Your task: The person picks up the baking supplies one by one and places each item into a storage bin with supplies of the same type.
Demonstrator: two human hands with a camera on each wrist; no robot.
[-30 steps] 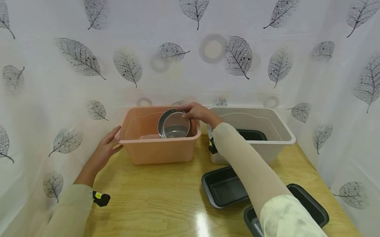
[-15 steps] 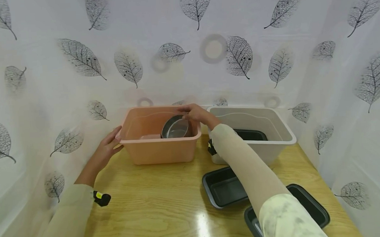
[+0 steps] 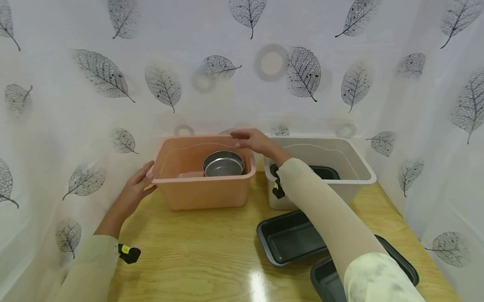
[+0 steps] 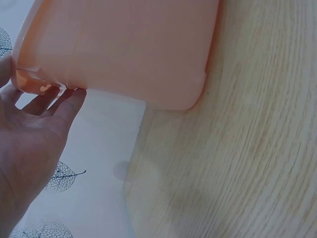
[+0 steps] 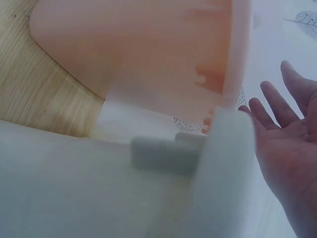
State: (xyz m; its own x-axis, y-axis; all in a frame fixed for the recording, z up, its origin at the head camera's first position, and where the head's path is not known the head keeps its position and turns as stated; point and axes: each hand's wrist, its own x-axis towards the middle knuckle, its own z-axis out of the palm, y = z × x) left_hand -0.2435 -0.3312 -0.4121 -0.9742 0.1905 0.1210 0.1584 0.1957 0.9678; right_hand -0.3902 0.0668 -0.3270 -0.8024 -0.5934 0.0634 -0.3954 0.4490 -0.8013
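A round metal cake pan [image 3: 223, 164] sits in the right part of the peach plastic bin [image 3: 207, 194], its lower part hidden by the bin's front wall. My left hand [image 3: 133, 188] holds the bin's left rim. In the left wrist view, the fingers [image 4: 69, 106] meet the rim's underside at the handle. My right hand [image 3: 257, 143] hovers over the bin's right rim, apart from the pan, with nothing in it. Its fingers [image 5: 280, 104] are spread and relaxed in the right wrist view, beside the bin's rim.
A light grey bin [image 3: 359, 176] stands to the right, with a dark loaf pan [image 3: 327, 172] inside. Two more dark loaf pans, one nearer the bin [image 3: 291, 238] and one farther forward [image 3: 330, 281], lie on the wooden table [image 3: 193, 255] under my right arm. A leaf-print curtain [image 3: 240, 97] encloses the table.
The right hand has let go of the cake pan, which went from tilted to level inside the peach bin. That hand has moved slightly right. The left hand stays put.
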